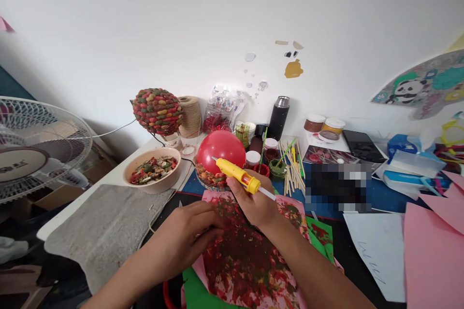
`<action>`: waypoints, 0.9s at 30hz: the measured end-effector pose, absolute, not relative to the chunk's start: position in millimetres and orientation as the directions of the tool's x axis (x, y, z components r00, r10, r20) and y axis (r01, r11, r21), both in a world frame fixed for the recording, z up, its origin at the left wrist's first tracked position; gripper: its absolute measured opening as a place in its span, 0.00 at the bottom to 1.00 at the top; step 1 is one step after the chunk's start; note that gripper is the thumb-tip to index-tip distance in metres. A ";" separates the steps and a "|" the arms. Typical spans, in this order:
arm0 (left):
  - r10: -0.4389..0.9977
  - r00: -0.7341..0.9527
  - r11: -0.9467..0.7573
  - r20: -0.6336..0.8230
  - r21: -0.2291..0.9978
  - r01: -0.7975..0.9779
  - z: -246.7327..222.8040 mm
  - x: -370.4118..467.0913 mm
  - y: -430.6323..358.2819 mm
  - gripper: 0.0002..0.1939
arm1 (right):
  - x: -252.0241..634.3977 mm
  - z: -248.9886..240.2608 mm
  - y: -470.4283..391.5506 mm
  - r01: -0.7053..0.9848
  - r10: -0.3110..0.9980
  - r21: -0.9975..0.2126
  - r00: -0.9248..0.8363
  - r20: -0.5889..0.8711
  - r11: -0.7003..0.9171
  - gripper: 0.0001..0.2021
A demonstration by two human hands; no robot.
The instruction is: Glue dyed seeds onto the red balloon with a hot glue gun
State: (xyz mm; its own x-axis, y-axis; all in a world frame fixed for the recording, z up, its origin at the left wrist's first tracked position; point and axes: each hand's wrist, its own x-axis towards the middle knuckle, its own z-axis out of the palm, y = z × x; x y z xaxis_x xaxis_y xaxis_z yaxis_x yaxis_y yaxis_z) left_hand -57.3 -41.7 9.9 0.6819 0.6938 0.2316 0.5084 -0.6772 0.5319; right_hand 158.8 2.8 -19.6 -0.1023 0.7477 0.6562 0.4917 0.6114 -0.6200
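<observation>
My right hand [259, 200] is wrapped around a yellow hot glue gun [237, 175], its nozzle pointing up and left, with a clear glue stick coming out of the back. Just behind the nozzle sits a red balloon [222, 147], its lower part ringed by a band of small painted pieces [210, 176] in red, orange and green. Lower and to the left, my left hand [194, 234] has its fingers curled in over the paint-stained pink paper [250, 251]; what they hold, if anything, is hidden.
A beige bowl [176, 176] of painted pieces and a round ball [157, 111] covered in them stand left, near a twine spool [189, 117]. Paint jars [278, 169], wooden sticks [290, 181] and a black flask [279, 120] are behind. A fan [39, 149] stands far left.
</observation>
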 end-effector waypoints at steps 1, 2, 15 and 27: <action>0.694 0.675 -0.683 0.251 0.527 0.505 9.7 -57.1 -40.4 0.09 | 158.8 -19.7 2.8 0.500 0.741 -0.609 -0.106 0.663 0.616 0.23; 0.693 0.670 -0.690 0.267 0.517 0.507 8.9 -57.2 -38.6 0.09 | 158.9 -19.7 2.8 0.501 0.739 -0.606 -0.106 0.666 0.618 0.23; 0.683 0.665 -0.723 0.303 0.411 0.555 -5.9 -58.9 -26.8 0.10 | 160.0 -22.0 3.1 0.288 0.805 -0.761 -0.070 0.589 0.581 0.29; 0.678 0.707 -0.702 0.202 0.463 0.541 -14.9 -58.9 -23.8 0.09 | 158.3 -12.2 -1.1 0.222 0.762 -0.729 -0.194 0.617 0.647 0.28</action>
State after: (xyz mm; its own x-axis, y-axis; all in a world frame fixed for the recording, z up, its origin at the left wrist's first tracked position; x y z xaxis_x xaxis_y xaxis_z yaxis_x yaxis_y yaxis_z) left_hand -58.9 -23.8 -14.9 0.7073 0.6776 0.2016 0.5406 -0.7021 0.4635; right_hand 158.3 -1.1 -12.2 -0.1945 0.7622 0.6175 0.2224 0.6474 -0.7290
